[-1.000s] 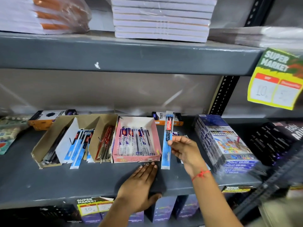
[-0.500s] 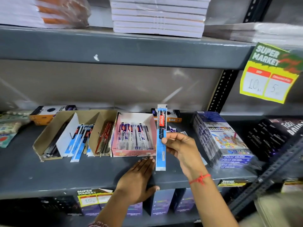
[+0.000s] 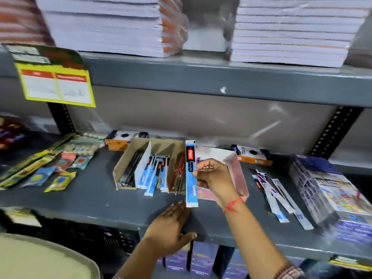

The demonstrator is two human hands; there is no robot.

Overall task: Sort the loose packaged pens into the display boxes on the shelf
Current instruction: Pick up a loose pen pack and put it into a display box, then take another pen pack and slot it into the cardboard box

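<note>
My right hand [image 3: 214,178] pinches a long blue packaged pen [image 3: 190,178] upright, in front of the gap between the brown cardboard display box [image 3: 128,162] and the pink display box [image 3: 239,174]. The brown box has three compartments: dark pens on the left, blue packaged pens [image 3: 155,174] in the middle, red ones [image 3: 179,176] on the right. My hand hides the pink box's contents. Several loose packaged pens [image 3: 279,196] lie on the shelf to the right. My left hand [image 3: 171,226] lies flat on the shelf's front edge, holding nothing.
The grey metal shelf [image 3: 80,198] also carries small packets [image 3: 60,170] on the left, orange-and-black boxes [image 3: 122,139] at the back, and a stack of colour-pencil boxes [image 3: 330,194] on the right. Notebook stacks [image 3: 104,27] sit above. A yellow price tag [image 3: 56,85] hangs top left.
My right hand has carried the blue packaged pen leftwards, from the pink box's right side to its left edge. The camera view swung left. My left hand stayed on the shelf edge.
</note>
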